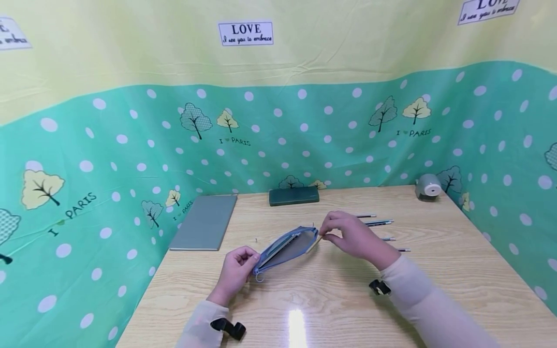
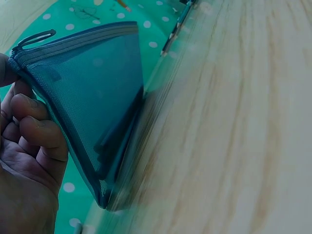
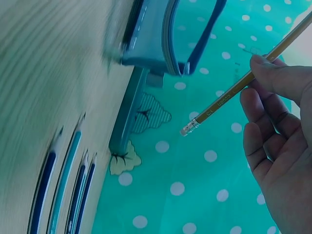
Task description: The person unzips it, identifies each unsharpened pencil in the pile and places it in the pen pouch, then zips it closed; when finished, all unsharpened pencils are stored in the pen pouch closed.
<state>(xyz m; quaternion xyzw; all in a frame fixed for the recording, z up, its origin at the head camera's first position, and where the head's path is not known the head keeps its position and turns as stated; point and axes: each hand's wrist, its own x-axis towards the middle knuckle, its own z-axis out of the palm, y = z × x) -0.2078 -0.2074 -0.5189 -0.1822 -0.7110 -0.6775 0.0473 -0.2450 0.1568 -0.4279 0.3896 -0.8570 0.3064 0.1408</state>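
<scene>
My left hand [image 1: 236, 270] pinches one end of a blue mesh zip pouch [image 1: 298, 245], whose mouth gapes upward. Through the mesh in the left wrist view, dark long shapes show low inside the pouch [image 2: 92, 78]; their kind is unclear. A yellow pencil [image 3: 226, 95] with a metal-banded eraser is pinched between the thumb and fingers of my right hand [image 3: 278, 112]. In the head view this pencil [image 1: 314, 243] slants beside the pouch's right end; whether they touch I cannot tell. Several other pencils [image 1: 378, 223] lie on the table, partly behind my right hand.
A grey notebook [image 1: 204, 222] lies at the table's left side. Against the back curtain sits a dark green case [image 1: 294, 195]. At the back right corner stands a grey pencil sharpener [image 1: 428, 187]. A tiny bit [image 1: 256, 240] rests on the wood left of the pouch.
</scene>
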